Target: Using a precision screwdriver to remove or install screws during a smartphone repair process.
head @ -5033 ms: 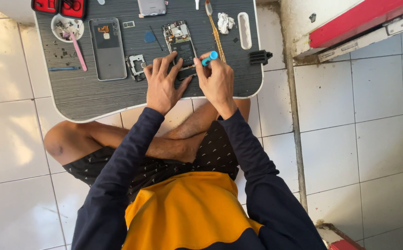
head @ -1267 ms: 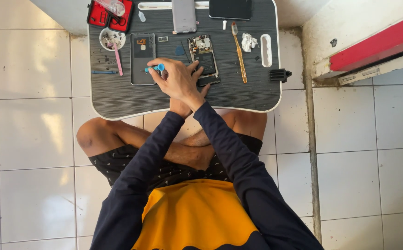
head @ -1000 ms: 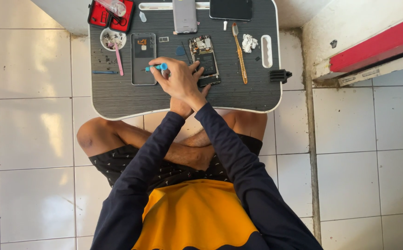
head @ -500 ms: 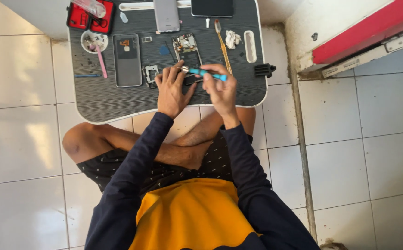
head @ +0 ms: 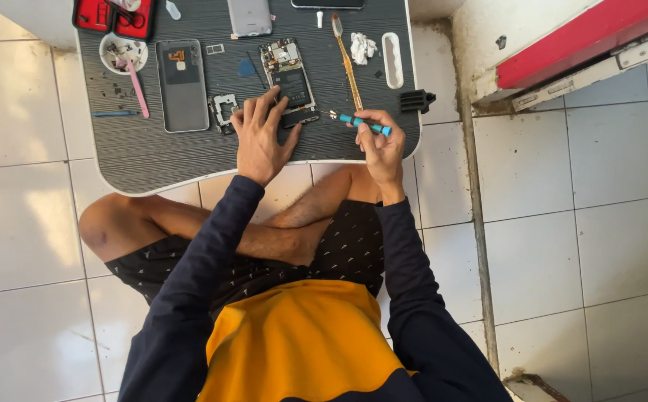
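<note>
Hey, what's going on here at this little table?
A person sits cross-legged on a tiled floor at a low table. The left hand rests on an opened phone, fingers on its lower edge. The right hand holds a teal screwdriver, tip pointing toward the phone. A back cover, a small dish and loose parts lie nearby.

screwdriver [head: 365, 123]: teal-blue handle, silver tip, centre right of the tray
lap tray [head: 145, 152]: dark grey, fine pale stripes, white rim
case [head: 114, 15]: red, black inside, upper left
small bowl [head: 123, 52]: white
stick [head: 139, 88]: pink
back cover [head: 181, 85]: grey
shorts [head: 346, 249]: black, tiny white dots
sleeves [head: 197, 290]: navy
shirt [head: 298, 342]: orange-yellow
floor tiles [head: 19, 223]: white
</note>
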